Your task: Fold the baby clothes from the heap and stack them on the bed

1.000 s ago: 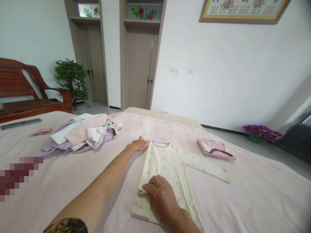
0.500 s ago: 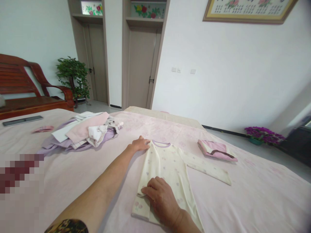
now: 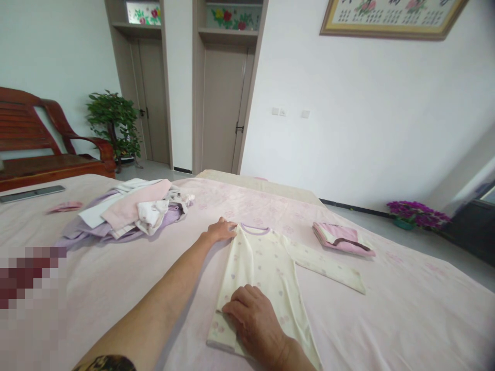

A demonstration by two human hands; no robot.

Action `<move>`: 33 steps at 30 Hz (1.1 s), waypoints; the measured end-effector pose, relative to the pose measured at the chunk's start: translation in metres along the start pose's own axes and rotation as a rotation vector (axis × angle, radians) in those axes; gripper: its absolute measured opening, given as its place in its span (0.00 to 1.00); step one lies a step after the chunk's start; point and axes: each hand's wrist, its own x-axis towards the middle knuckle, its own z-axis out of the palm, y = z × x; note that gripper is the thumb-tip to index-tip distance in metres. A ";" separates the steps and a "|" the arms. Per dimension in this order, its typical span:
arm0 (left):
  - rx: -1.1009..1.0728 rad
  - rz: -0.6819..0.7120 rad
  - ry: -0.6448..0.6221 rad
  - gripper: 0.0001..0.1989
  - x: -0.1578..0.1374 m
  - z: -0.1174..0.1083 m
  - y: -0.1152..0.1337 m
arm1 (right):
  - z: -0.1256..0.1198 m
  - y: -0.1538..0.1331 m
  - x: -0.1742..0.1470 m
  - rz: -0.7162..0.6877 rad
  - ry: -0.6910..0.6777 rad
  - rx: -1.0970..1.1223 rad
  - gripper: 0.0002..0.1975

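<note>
Cream long-sleeved top (image 3: pixel 273 268) lay flat, neck end away from the person, on a pink floral sheet (image 3: pixel 359 319), one sleeve (image 3: pixel 332 273) stretched out to the right and the other apparently folded along its front. A heap of clothes (image 3: pixel 124 208) sat to the left, and folded pink garments (image 3: pixel 342 239) rested apart on the right, seemingly to leave working room. The left arm (image 3: pixel 178 278) reached far forward, the left hand (image 3: pixel 221 230) at the shoulder, probably to steady the fabric; whether that grip pinched or merely pressed, I could not tell. The right hand (image 3: pixel 255 317), knuckles bent, gripped the cloth near the hem.
</note>
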 end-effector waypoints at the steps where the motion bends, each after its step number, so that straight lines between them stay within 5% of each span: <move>1: 0.000 -0.003 0.000 0.28 0.000 0.000 0.000 | 0.000 -0.001 0.000 0.015 -0.001 -0.017 0.04; 13: -0.010 -0.030 0.023 0.30 -0.002 0.002 0.004 | 0.015 0.007 -0.004 0.010 0.019 -0.038 0.06; 24: 0.038 -0.088 0.159 0.29 -0.021 -0.001 0.025 | -0.006 -0.003 -0.004 0.000 -0.041 0.032 0.06; 28: 0.078 0.053 0.268 0.25 -0.046 0.016 0.058 | -0.009 -0.004 -0.003 -0.024 -0.034 0.009 0.03; 33: 0.104 0.205 0.198 0.35 -0.065 0.046 0.081 | -0.009 -0.005 -0.005 -0.074 -0.020 -0.046 0.03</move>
